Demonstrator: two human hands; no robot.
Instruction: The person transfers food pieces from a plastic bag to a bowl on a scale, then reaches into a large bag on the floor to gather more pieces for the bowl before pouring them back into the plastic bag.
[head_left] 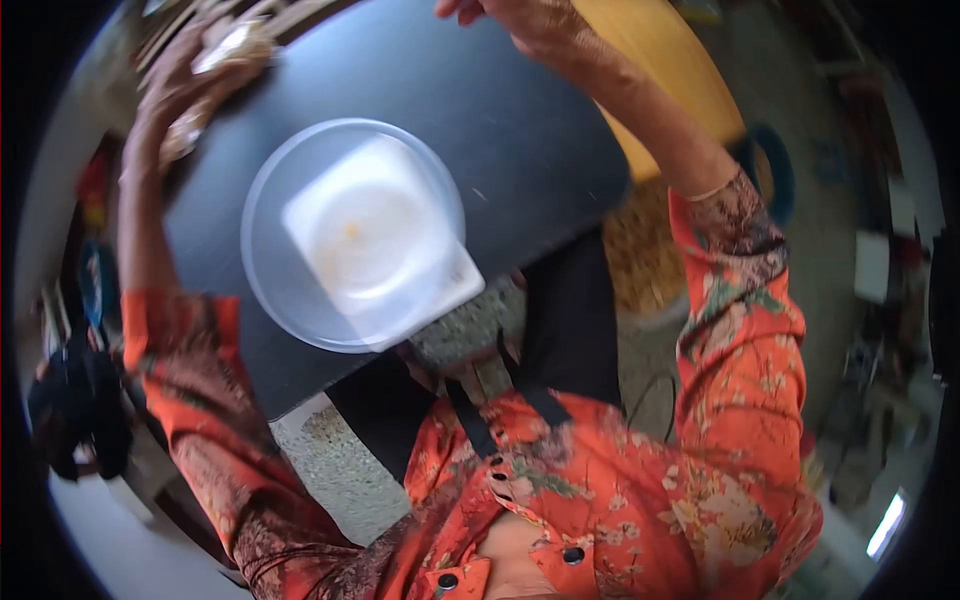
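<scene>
At the table's far left, my left hand (182, 80) has its fingers around a crinkled clear plastic bag (240, 45) with pale contents that I cannot make out. My right hand (520, 18) is over the far side of the table, cut off by the top edge of the view, with most of its fingers hidden. Between my arms stands a wide, see-through plastic bowl (268, 285). A small yellowish spot shows in its bottom. Under the bowl lies a white square slab (464, 286), one corner sticking out towards me.
The dark table (520, 150) has a rounded corner at the right. Beyond it is a yellow wooden surface (655, 60), with a container of brownish bits (645, 250) below. Slatted wood (290, 18) borders the far left. A dark bag-like object (80, 405) is at the left.
</scene>
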